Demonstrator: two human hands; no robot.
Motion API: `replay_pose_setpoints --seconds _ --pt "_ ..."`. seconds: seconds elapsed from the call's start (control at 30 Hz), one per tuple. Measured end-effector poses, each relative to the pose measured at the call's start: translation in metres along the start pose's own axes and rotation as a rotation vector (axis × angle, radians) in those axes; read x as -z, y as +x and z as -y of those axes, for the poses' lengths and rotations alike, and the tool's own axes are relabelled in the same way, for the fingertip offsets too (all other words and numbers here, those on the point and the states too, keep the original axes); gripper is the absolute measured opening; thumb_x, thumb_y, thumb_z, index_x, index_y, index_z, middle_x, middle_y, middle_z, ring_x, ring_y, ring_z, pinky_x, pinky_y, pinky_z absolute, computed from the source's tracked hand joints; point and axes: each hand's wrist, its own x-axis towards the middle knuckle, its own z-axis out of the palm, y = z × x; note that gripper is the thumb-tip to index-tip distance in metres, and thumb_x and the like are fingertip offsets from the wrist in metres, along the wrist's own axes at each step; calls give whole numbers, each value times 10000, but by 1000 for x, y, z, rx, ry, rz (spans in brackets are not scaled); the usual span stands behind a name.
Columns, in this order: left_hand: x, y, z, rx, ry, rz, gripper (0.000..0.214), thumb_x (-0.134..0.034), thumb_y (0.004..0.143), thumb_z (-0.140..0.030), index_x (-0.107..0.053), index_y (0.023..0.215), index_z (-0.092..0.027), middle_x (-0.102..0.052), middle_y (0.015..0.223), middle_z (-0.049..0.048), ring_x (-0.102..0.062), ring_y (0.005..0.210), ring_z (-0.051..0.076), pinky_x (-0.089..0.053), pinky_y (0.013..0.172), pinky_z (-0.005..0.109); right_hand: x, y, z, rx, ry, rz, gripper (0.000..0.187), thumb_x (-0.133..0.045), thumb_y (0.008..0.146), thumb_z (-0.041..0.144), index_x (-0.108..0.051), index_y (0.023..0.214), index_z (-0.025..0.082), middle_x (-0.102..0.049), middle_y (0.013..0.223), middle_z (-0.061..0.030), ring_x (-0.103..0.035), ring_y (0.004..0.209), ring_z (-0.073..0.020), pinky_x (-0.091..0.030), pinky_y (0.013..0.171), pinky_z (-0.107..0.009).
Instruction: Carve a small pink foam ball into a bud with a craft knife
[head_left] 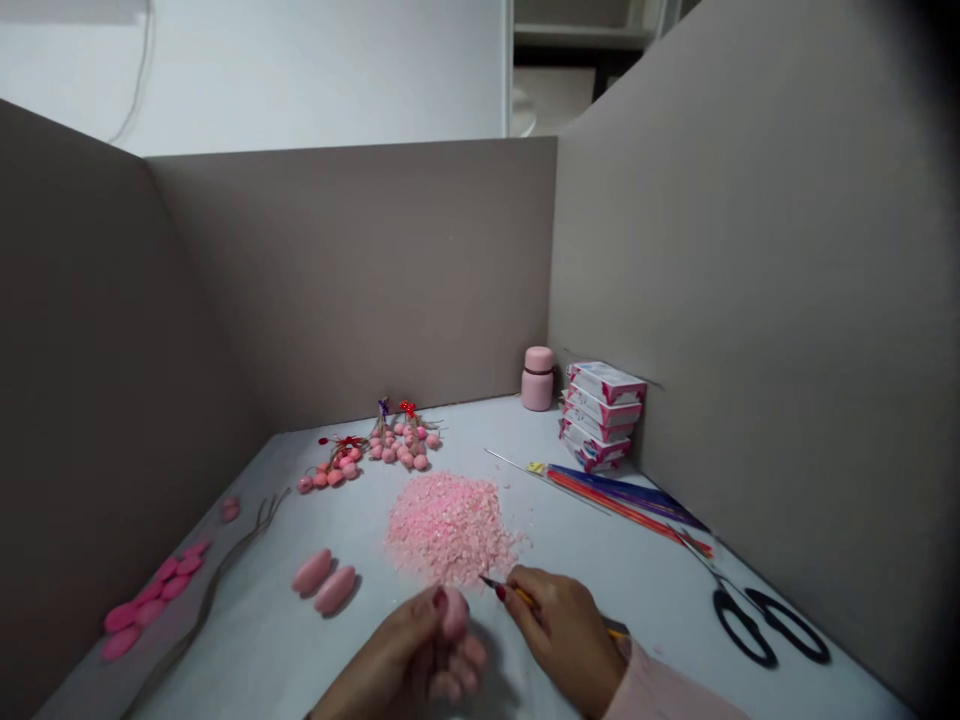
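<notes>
My left hand [420,655] is closed around a pink oval piece [454,612] at the near edge of the table. My right hand [561,625] pinches a thin yellow tool [517,595] like a pencil, its dark tip pointing at the near edge of a heap of pink sequins [448,525]. The two hands are close together, just in front of the heap. Two more pink oval pieces [324,580] lie on the table to the left of my left hand.
Finished clusters of pink balls with red and purple ties [375,455] lie behind the heap. Flat pink petals [154,595] and wires [225,560] sit at left. A pink jar [538,379], stacked boxes [602,415], coloured sticks [622,497] and black scissors [769,625] are at right. Grey partitions enclose the table.
</notes>
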Motion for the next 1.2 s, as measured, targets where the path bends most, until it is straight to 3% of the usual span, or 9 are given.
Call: replay_pose_setpoints --seconds 0.03,0.1,0.3,0.4,0.5,0.67,0.87,1.0,1.2 --pt "3 2 2 -38 125 32 247 -683 733 -330 -593 625 -128 -711 615 76 -632 506 108 -404 445 157 0 1 0 -8 2 -10 293 -379 918 274 -541 685 202 -620 638 11 -573 579 -133 -278 537 -228" --pt "9 8 4 -216 236 -112 245 -741 672 -324 -598 641 -126 -657 566 2 -581 486 69 -376 458 143 0 2 -2 -24 0 -33 285 -381 916 264 -547 694 201 -623 645 11 -576 590 -132 -280 543 -226" --pt "8 11 -1 -130 -23 -266 281 -626 786 -337 -587 979 -137 -647 608 -13 -526 400 52 -392 374 129 3 3 -2 -58 9 -49 286 -393 908 275 -552 683 201 -612 620 17 -562 560 -130 -280 529 -220" --pt "2 3 -7 -57 -195 -242 272 -525 864 -299 -561 1053 -107 -677 632 27 -614 464 74 -488 451 137 4 2 -1 -54 19 -53 280 -393 906 276 -562 695 204 -622 631 15 -574 577 -135 -286 537 -221" --pt "-3 -2 -10 -50 -292 -184 230 -469 896 -255 -598 961 -76 -716 728 86 -688 592 109 -557 587 178 4 2 -1 -53 16 -60 297 -386 911 292 -560 685 207 -612 607 21 -564 556 -133 -281 528 -225" --pt "-5 -3 -7 -81 -149 -285 115 -571 812 -52 -654 879 -92 -744 861 99 -709 730 123 -562 668 170 5 2 -4 -58 25 -59 315 -379 918 305 -558 679 206 -611 609 23 -564 558 -131 -287 530 -221" --pt "-1 2 4 -119 -89 -196 321 -776 639 -127 -636 927 -136 -760 794 71 -700 680 114 -541 670 165 6 1 -3 -45 24 -45 316 -382 920 304 -550 673 204 -599 604 26 -549 552 -124 -282 530 -221" --pt "3 7 10 -145 -59 -233 411 -834 531 -109 -618 874 -176 -780 862 89 -701 634 135 -542 617 201 4 0 -5 -27 25 -39 289 -396 914 289 -555 687 206 -605 628 26 -560 579 -125 -290 547 -223" --pt "5 10 14 -173 -25 -273 423 -838 531 -189 -677 922 -165 -771 944 116 -712 771 202 -544 720 272 5 -1 -4 -18 48 -27 288 -409 912 299 -543 676 205 -601 629 26 -560 589 -124 -285 543 -223"
